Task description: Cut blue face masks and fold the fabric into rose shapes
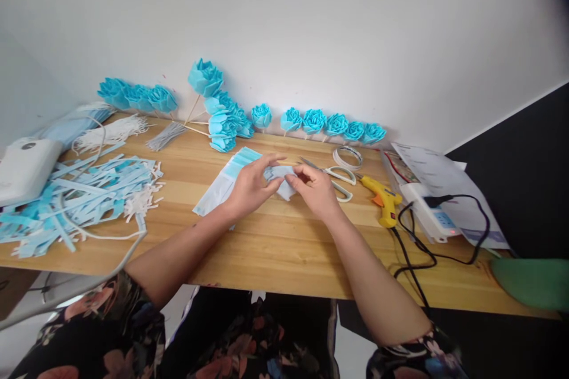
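Observation:
A small pale blue piece of pleated fabric [285, 188] is held just above the table between my two hands. My right hand [317, 192] pinches its right side between thumb and fingers. My left hand [251, 186] has its thumb against the left side, with the fingers reaching behind and above it. Beneath and beside the left hand lie pleated blue-and-white fabric sheets [217, 188], resembling opened face masks. Scissors [342, 174] with pale handles lie just beyond the right hand, partly hidden by it.
Blue fabric flowers [315, 121] on sticks line the wall. Cut blue strips [102, 189], grey wires [166, 135] and a white device [29, 169] lie left. A yellow glue gun [384, 198], tape roll [347, 158], corded power strip [429, 213] and green object [533, 281] are right.

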Demonstrator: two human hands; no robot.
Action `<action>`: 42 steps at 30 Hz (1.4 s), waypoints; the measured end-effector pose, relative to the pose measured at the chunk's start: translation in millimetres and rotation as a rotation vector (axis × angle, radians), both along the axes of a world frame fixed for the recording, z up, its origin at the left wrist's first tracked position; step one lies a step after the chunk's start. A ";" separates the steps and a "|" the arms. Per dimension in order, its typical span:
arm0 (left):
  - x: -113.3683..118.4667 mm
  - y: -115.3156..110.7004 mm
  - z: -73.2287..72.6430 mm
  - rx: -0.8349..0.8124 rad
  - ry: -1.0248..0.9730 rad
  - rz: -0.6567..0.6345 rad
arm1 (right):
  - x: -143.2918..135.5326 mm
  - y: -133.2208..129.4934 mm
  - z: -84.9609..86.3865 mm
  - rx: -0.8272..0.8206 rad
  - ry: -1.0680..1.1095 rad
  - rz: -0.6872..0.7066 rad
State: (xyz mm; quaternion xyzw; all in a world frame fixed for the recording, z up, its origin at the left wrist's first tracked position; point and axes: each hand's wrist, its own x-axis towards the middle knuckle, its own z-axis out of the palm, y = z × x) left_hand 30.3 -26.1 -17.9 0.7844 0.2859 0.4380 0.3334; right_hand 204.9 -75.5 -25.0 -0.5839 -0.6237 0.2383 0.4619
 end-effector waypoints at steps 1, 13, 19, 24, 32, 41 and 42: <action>0.5 0.2 -0.9 -0.023 -0.005 -0.009 | 0.0 0.9 -2.9 -0.031 0.092 0.013; 2.6 9.2 -15.3 -0.155 0.219 -0.025 | -0.2 3.8 -6.8 -0.205 0.020 0.061; 2.6 9.4 -16.5 -0.131 0.178 -0.032 | 0.0 3.3 -5.8 -0.203 -0.069 0.048; 3.1 5.4 -12.4 -0.147 0.182 -0.037 | -3.9 2.8 -5.7 -0.181 -0.190 0.016; 6.1 7.5 -13.4 -0.320 -0.091 -0.072 | -3.4 -1.8 6.2 0.007 -0.046 -0.037; 10.4 6.6 -18.0 -0.530 -0.120 -0.207 | -2.3 -5.5 9.1 0.085 -0.017 -0.131; 10.2 6.0 -17.5 -0.550 -0.124 -0.222 | -1.8 -5.4 8.5 0.085 -0.017 -0.130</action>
